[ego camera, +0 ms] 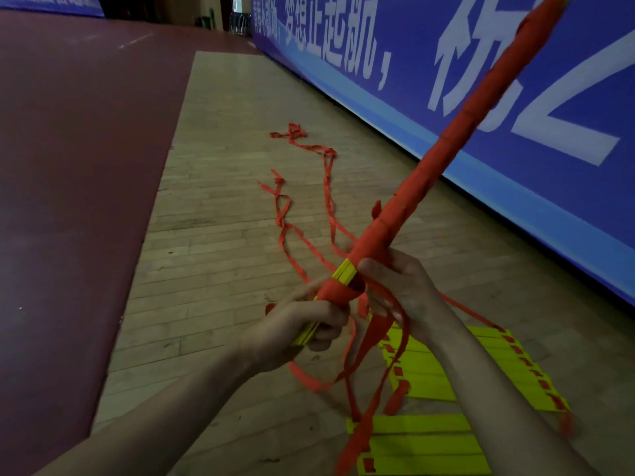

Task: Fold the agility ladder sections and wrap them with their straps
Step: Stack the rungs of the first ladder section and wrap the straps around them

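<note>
Above wooden floor [213,214], folded ladder bundle [443,159] held tilted, far end up toward blue banner [498,80]. Bundle wrapped in orange strap; yellow rung edges exposed near lower end. Left hand [302,328] curled tight around bundle's lower end. Right hand [395,286] grips bundle just above, loose strap [381,338] draped across fingers. More straps [309,187] trail across floor. Unfolded yellow ladder sections [429,438] lie flat below hands.

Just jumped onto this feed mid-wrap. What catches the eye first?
A long strap-wrapped bundle runs diagonally from centre to top right, gripped at its lower end by the left hand and right hand. Loose orange strap snakes across the wooden floor behind; unwrapped yellow rungs lie at lower right.
</note>
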`<state>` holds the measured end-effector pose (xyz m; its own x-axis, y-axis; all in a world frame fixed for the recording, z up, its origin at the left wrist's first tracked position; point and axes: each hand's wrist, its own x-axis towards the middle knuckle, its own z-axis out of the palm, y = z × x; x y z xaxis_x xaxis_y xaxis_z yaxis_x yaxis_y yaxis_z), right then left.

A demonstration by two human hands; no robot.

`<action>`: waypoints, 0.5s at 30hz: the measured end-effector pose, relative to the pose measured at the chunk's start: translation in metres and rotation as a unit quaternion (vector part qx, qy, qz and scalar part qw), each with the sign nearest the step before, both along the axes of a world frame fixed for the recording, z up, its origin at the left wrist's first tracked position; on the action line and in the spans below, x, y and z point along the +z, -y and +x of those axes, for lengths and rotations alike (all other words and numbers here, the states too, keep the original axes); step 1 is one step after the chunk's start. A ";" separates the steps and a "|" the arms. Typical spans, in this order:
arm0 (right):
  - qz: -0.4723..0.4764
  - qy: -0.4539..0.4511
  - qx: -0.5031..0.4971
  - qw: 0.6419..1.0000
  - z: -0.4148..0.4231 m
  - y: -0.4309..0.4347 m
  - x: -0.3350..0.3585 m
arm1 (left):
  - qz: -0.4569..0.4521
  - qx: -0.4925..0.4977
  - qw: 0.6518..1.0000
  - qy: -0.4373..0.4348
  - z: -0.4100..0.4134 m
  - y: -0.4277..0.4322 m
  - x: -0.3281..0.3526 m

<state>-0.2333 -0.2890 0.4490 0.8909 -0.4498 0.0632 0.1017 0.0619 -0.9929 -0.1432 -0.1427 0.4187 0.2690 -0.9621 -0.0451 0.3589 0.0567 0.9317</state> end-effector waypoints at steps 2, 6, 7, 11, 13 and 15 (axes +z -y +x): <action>-0.002 0.017 -0.011 1.000 0.000 -0.004 0.003 | -0.008 -0.046 0.999 -0.016 0.004 -0.003 0.003; -0.051 0.020 -0.045 0.997 0.000 -0.005 0.000 | 0.034 -0.002 0.996 0.088 0.007 -0.003 0.008; -0.064 0.018 -0.056 0.996 0.001 -0.004 -0.003 | 0.057 0.034 0.989 0.133 0.008 -0.001 0.006; -0.120 -0.018 -0.123 0.985 0.007 0.000 -0.012 | 0.088 0.172 0.903 0.382 0.004 0.003 -0.006; -0.159 -0.032 -0.151 0.975 0.009 -0.001 -0.011 | 0.105 0.226 0.811 0.528 -0.003 0.006 -0.011; -0.175 -0.041 -0.163 0.970 0.010 -0.004 -0.009 | 0.130 0.248 0.750 0.600 -0.008 0.007 -0.011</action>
<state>-0.2233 -0.2848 0.4397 0.7137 -0.6720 0.1976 -0.0203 -0.3019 -0.9531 -0.1509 -0.1502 0.4073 0.5878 -0.7313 0.3460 -0.7508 -0.3338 0.5699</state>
